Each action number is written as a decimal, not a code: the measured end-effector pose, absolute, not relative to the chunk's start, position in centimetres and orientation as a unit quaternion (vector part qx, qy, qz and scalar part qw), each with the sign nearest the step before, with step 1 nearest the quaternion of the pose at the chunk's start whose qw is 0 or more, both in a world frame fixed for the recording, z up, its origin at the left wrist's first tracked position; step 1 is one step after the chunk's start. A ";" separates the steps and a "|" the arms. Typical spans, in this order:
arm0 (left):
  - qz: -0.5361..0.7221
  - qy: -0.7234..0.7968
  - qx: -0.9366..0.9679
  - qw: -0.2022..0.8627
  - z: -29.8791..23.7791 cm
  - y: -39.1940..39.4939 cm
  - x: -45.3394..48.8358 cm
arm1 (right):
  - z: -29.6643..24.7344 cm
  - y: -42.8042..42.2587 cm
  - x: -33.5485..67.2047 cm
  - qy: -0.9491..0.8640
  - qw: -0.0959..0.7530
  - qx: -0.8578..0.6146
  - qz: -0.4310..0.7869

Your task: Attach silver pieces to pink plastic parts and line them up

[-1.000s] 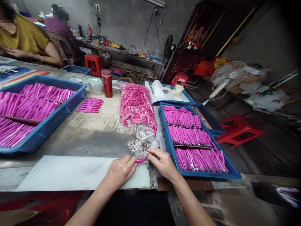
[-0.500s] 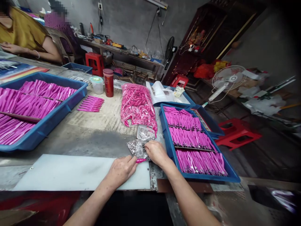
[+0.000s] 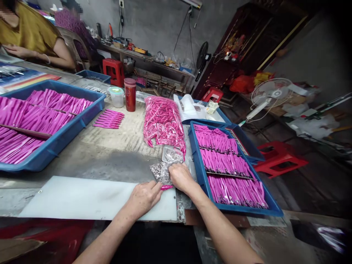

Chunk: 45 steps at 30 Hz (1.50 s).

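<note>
My left hand (image 3: 144, 198) rests on the white board (image 3: 82, 198) at the table's near edge and pinches a small pink plastic piece (image 3: 166, 187) by its end. My right hand (image 3: 180, 176) lies curled on a clear bag of small silver metal parts (image 3: 160, 171), its fingers dug into the bag and hidden. A small clear box of the same metal parts (image 3: 172, 154) sits just behind. A large bag of pink pieces (image 3: 163, 123) lies beyond that. Right of my hands stands a blue tray (image 3: 196, 161) with rows of finished magenta items.
A larger blue tray (image 3: 55, 146) of magenta items fills the left of the table, with a few loose ones (image 3: 108, 119) beside it. A red flask (image 3: 130, 94) and a lidded cup (image 3: 117, 96) stand at the back. A person in a mustard top (image 3: 33, 40) sits far left. Red stools (image 3: 277, 159) stand on the floor at right.
My right hand left the pink piece and moved forward onto the bag of metal parts. My left hand stayed put with the pink piece.
</note>
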State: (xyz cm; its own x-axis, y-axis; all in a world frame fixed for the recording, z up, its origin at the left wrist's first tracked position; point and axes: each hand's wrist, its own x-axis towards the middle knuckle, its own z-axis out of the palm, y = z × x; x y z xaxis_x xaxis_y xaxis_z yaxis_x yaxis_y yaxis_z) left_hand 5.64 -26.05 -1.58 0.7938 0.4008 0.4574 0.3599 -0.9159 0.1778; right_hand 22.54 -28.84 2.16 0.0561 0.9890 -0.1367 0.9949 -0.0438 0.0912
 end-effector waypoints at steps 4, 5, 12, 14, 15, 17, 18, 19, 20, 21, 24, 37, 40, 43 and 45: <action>0.245 0.198 0.948 0.034 -1.5 -26.1 5.6 | 2.1 -29.1 22.7 0.688 0.076 0.722 -0.012; 0.244 0.198 0.949 0.032 -1.4 -26.1 5.6 | 2.1 -29.2 22.7 0.686 0.075 0.723 -0.010; 0.243 0.197 0.949 0.031 -1.3 -26.1 5.6 | 2.7 -29.6 23.1 0.669 0.050 0.741 -0.028; 0.242 0.200 0.949 0.034 -1.3 -26.1 5.6 | 3.0 -29.7 23.2 0.664 0.040 0.746 -0.041; 0.241 0.200 0.949 0.035 -1.3 -26.2 5.6 | 3.1 -29.7 23.2 0.662 0.036 0.747 -0.046; 0.243 0.200 0.949 0.037 -1.3 -26.2 5.6 | 3.2 -29.7 23.3 0.661 0.026 0.748 -0.057; 0.245 0.199 0.948 0.038 -1.3 -26.1 5.7 | 3.3 -29.7 23.4 0.660 0.022 0.749 -0.062; 0.247 0.198 0.948 0.039 -1.4 -26.1 5.7 | 3.3 -29.7 23.4 0.659 0.018 0.749 -0.068; 0.251 0.197 0.947 0.040 -1.4 -26.1 5.7 | 3.2 -29.7 23.5 0.659 0.014 0.749 -0.073; 0.254 0.196 0.946 0.041 -1.5 -26.1 5.7 | 3.2 -29.7 23.5 0.658 0.011 0.749 -0.078; 0.257 0.197 0.945 0.039 -1.6 -26.1 5.7 | 3.0 -29.7 23.6 0.657 0.004 0.749 -0.083; 0.249 0.197 0.947 0.041 -1.6 -26.1 5.8 | 3.5 -30.3 23.6 0.658 -0.075 0.742 -0.106; 0.247 0.196 0.948 0.045 -1.7 -26.1 5.7 | 4.0 -31.0 22.9 0.674 -0.110 0.718 -0.134; 0.251 0.196 0.947 0.052 -1.7 -26.1 5.7 | 4.3 -31.8 22.1 0.692 -0.124 0.694 -0.154; 0.247 0.195 0.948 0.052 -1.6 -26.1 5.7 | 4.4 -32.2 21.7 0.699 -0.120 0.687 -0.160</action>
